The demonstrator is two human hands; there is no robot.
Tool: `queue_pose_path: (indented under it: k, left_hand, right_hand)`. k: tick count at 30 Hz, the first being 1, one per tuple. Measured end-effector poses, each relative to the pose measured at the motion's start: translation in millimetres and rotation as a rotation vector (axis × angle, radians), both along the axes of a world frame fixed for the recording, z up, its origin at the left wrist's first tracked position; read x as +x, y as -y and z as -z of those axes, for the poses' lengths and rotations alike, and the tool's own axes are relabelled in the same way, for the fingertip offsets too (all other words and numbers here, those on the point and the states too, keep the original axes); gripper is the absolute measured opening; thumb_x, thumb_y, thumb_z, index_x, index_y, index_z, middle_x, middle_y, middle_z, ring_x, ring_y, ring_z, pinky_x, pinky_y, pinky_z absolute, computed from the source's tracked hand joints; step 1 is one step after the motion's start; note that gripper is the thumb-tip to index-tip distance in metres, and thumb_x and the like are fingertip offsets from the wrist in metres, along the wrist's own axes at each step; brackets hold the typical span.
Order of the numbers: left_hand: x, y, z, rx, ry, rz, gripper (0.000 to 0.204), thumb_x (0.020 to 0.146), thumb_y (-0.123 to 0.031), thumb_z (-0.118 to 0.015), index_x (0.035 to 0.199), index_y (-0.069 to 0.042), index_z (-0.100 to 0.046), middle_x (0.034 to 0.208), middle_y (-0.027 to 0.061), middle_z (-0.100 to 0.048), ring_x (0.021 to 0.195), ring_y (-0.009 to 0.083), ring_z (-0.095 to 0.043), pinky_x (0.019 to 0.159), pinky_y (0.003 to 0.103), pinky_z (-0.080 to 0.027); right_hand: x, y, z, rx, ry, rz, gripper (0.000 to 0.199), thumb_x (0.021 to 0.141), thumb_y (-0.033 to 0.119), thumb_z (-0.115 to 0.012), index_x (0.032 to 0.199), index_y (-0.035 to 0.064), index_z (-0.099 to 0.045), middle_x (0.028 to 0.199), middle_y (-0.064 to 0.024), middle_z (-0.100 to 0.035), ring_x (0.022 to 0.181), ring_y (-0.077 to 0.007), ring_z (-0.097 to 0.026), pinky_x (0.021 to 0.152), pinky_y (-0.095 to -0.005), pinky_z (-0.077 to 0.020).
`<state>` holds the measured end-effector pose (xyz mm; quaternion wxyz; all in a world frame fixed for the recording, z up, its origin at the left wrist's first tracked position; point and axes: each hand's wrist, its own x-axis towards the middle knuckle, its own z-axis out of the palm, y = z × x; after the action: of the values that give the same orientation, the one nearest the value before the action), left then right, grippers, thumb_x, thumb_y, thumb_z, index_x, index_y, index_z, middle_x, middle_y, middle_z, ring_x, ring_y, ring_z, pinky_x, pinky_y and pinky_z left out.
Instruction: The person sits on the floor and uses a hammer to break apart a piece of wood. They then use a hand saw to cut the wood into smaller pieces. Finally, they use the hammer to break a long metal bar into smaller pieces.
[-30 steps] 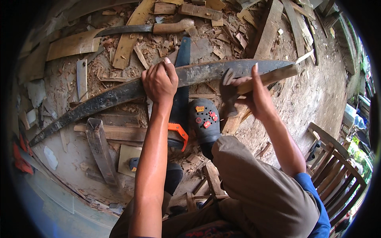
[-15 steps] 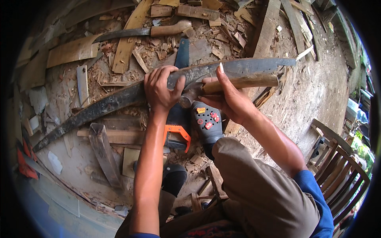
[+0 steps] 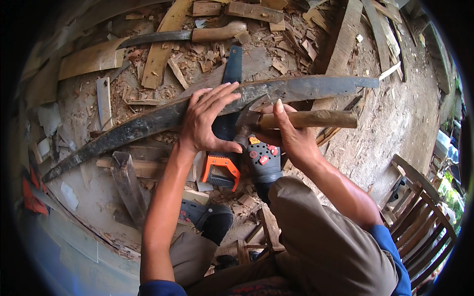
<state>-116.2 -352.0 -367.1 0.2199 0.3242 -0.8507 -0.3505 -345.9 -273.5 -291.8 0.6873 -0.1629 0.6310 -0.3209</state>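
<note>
A long, curved, dark-stained wooden piece lies across in front of me, rising from lower left to upper right, with a notch cut at its right end. My left hand is over its middle, fingers stretched out and thumb spread away, not wrapped round it. Whether the palm touches the wood I cannot tell. In my right hand is a claw hammer, gripped by its wooden handle near the head. The metal head points left, between the curved piece and my grey clog.
A handsaw with an orange handle lies under the curved piece. Beyond is a long machete with a wooden handle. Planks, offcuts and chips cover the ground. A slatted wooden chair stands at right; another clog is at lower left.
My left hand has loosened from the curved piece, its fingers straightening and thumb dropping. The hammer has come nearer to me and a little right. The view has shifted slightly.
</note>
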Motion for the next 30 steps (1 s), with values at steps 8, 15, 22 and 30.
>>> queue_pose_path:
  k: [8, 15, 22, 30]
  left_hand:
    - [-10, -3, 6, 0.033, -0.093, -0.154, 0.098, 0.073, -0.092, -0.059, 0.112, -0.003, -0.071, 0.130, 0.0156, -0.071, 0.123, 0.0326, -0.065, 0.105, 0.042, -0.040]
    - [-15, -3, 3, 0.108, -0.116, -0.203, 0.097, 0.074, -0.093, -0.057, 0.107, -0.003, -0.072, 0.127, 0.0158, -0.072, 0.120, 0.0324, -0.067, 0.105, 0.043, -0.040]
    - [-13, 0, 0, 0.150, -0.083, -0.180, 0.095, 0.077, -0.092, -0.054, 0.107, -0.004, -0.073, 0.128, 0.0159, -0.072, 0.121, 0.0322, -0.066, 0.107, 0.043, -0.039]
    - [-7, 3, -4, 0.160, -0.041, -0.101, 0.088, 0.087, -0.086, -0.047, 0.109, -0.005, -0.073, 0.136, 0.0141, -0.068, 0.129, 0.0308, -0.061, 0.109, 0.042, -0.036]
  right_hand:
    - [-46, -2, -15, -0.136, -0.127, -0.028, 0.052, 0.108, 0.044, -0.053, 0.134, -0.0004, -0.050, 0.120, -0.0222, -0.067, 0.099, -0.0292, -0.074, 0.088, -0.0406, -0.0643]
    - [-51, 6, -19, -0.204, -0.095, 0.064, 0.046, 0.101, 0.028, -0.071, 0.125, -0.0087, -0.059, 0.114, -0.0198, -0.070, 0.101, -0.0272, -0.074, 0.088, -0.0378, -0.0648]
    - [-56, 2, -18, -0.281, -0.287, -0.033, 0.040, 0.100, 0.027, -0.073, 0.120, -0.0071, -0.065, 0.110, -0.0154, -0.072, 0.101, -0.0249, -0.073, 0.087, -0.0354, -0.0621]
    - [-61, 6, -7, -0.623, 0.063, 0.133, 0.029, 0.107, 0.025, -0.060, 0.095, -0.0015, -0.065, 0.100, -0.0155, -0.070, 0.102, -0.0265, -0.069, 0.097, -0.0431, -0.0541]
